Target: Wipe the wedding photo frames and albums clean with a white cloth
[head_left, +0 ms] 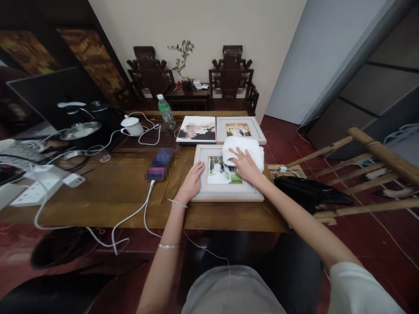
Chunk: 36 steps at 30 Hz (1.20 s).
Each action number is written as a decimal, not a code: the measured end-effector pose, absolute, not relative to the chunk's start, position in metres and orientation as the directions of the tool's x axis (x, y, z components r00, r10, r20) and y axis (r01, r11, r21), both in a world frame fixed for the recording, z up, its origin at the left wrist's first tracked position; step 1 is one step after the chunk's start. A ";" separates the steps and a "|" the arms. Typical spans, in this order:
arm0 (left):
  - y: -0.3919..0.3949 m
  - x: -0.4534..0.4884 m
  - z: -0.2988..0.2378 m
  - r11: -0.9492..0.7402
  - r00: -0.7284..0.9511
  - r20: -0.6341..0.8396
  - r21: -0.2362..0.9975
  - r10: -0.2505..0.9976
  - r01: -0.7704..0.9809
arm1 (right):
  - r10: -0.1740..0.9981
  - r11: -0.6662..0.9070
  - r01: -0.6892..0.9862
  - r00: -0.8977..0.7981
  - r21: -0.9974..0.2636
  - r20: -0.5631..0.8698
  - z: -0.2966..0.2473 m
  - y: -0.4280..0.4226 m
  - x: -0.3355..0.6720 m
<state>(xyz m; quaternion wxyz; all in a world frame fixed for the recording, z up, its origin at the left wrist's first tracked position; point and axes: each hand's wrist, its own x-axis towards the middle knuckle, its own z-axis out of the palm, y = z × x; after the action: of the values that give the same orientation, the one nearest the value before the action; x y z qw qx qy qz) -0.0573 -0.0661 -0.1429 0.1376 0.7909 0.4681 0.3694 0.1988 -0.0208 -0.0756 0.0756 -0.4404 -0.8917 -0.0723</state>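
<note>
A light wooden picture frame [229, 195] with a wide pale mat and a wedding photo lies flat near the table's front edge. My left hand [192, 181] grips its left side, fingers laid over the border. On the upper right part of the frame, my right hand [245, 163] holds a folded white cloth [258, 152] pressed down, its fingers spread across the top. The cloth hides that corner and some of the photo. Just behind lies a second picture frame [258, 126], and to its left a photo book [196, 124] with a picture on its cover.
Left of the frame lies a phone [160, 163] with a white cable [146, 203] hanging over the table edge. A green bottle [166, 113], a lidded white cup [132, 125] and a power strip [37, 187] stand farther left. A bamboo chair [340, 146] holds a black bag [304, 189] at right.
</note>
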 end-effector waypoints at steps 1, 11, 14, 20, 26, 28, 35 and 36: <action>-0.066 -0.057 -0.143 -0.523 0.290 0.454 0.562 0.843 0.641 | 0.776 0.597 0.800 -0.597 0.070 0.206 -0.075 -0.011 0.199; -0.068 -0.053 -0.142 -0.508 0.259 0.462 0.571 0.848 0.645 | 0.720 0.686 0.719 -0.693 0.112 0.041 -0.078 -0.057 0.194; -0.070 -0.051 -0.140 -0.489 0.240 0.452 0.587 0.859 0.645 | 0.673 0.740 0.672 -0.740 0.035 -0.012 -0.066 -0.101 0.198; -0.072 -0.049 -0.138 -0.477 0.236 0.452 0.550 0.860 0.686 | 0.584 0.798 0.588 -0.809 -0.131 -0.070 -0.041 -0.152 0.199; -0.070 -0.051 -0.138 -0.489 0.256 0.448 0.546 0.857 0.681 | 0.619 0.784 0.611 -0.783 -0.107 0.062 -0.067 -0.109 0.202; -0.070 -0.052 -0.138 -0.493 0.264 0.445 0.547 0.856 0.676 | 0.650 0.760 0.647 -0.753 -0.067 0.105 -0.074 -0.081 0.206; -0.069 -0.055 -0.136 -0.513 0.290 0.443 0.551 0.848 0.658 | 0.757 0.623 0.782 -0.610 0.021 0.235 -0.073 0.006 0.203; -0.069 -0.055 -0.137 -0.515 0.291 0.443 0.555 0.848 0.653 | 0.769 0.606 0.795 -0.596 0.033 0.232 -0.073 0.012 0.201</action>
<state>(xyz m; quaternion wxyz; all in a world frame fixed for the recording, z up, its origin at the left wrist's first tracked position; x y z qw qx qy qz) -0.0552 -0.0691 -0.1366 0.1348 0.7920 0.4739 0.3606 0.2012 0.0119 -0.0729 0.0975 -0.4389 -0.8908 -0.0664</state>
